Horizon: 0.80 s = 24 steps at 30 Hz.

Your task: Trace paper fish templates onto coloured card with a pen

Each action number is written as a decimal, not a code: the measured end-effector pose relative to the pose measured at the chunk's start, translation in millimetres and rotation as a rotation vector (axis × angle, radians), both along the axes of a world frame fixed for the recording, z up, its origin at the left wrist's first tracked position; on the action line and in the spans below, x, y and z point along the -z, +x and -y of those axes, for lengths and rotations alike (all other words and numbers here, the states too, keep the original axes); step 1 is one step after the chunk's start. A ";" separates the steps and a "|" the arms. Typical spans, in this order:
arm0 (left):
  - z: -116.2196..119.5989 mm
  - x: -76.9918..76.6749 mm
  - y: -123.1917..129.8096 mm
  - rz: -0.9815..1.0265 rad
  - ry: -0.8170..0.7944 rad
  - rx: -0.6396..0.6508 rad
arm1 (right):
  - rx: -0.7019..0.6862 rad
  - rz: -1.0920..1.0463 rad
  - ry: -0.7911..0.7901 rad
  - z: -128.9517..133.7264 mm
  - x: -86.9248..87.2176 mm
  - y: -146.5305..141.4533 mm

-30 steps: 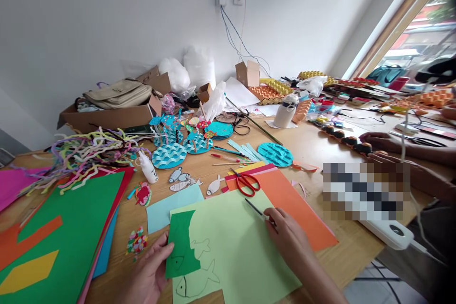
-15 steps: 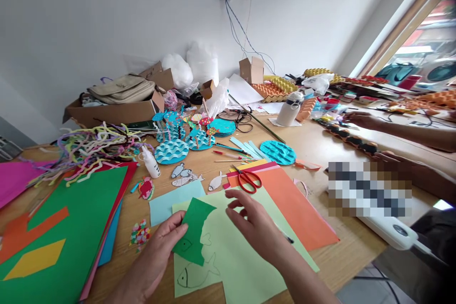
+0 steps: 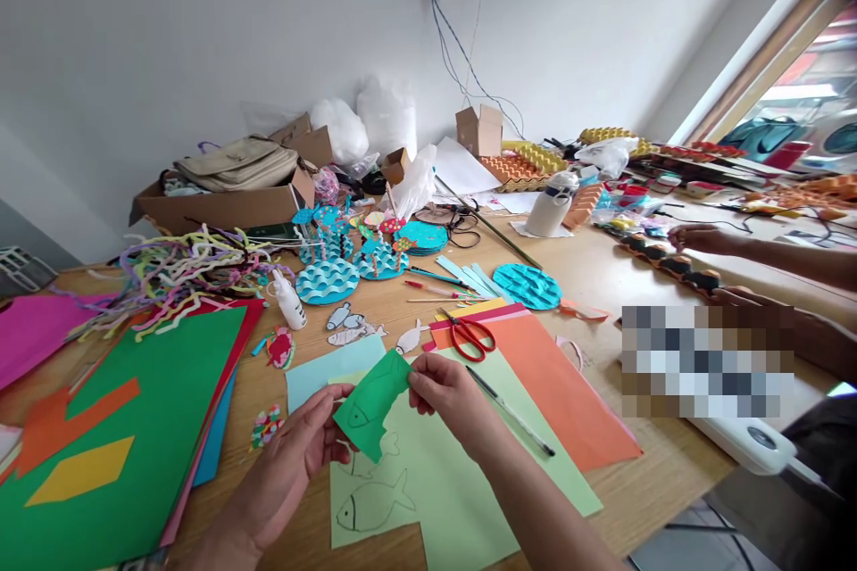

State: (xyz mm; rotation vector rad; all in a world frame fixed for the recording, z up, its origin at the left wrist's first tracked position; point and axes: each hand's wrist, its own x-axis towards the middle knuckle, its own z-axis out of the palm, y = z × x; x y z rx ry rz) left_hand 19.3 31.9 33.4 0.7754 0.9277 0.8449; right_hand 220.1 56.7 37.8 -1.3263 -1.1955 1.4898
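Observation:
A piece of green paper with a fish drawn on it is held up tilted in front of me. My right hand pinches its right corner between thumb and fingers. At the left edge, my left hand has curled fingers against the paper, some partly behind it. Below lies a light green sheet with fish outlines in black. A black pen rests on that sheet, to the right of my right hand. Red-handled scissors lie just beyond, over stacked coloured paper.
Orange paper lies at right, a green sheet stack at left. Beyond are paper fish, a glue bottle, pipe cleaners and blue discs. A power strip and another person's hands are at right.
My right hand has closed on the green paper's right corner. The paper is turned and raised a little, showing its drawn fish. The pen is now uncovered.

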 end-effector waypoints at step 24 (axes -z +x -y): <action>35.0 53.4 -24.0 -0.370 -0.098 -0.128 | -0.068 1.342 -0.031 33.3 25.1 90.5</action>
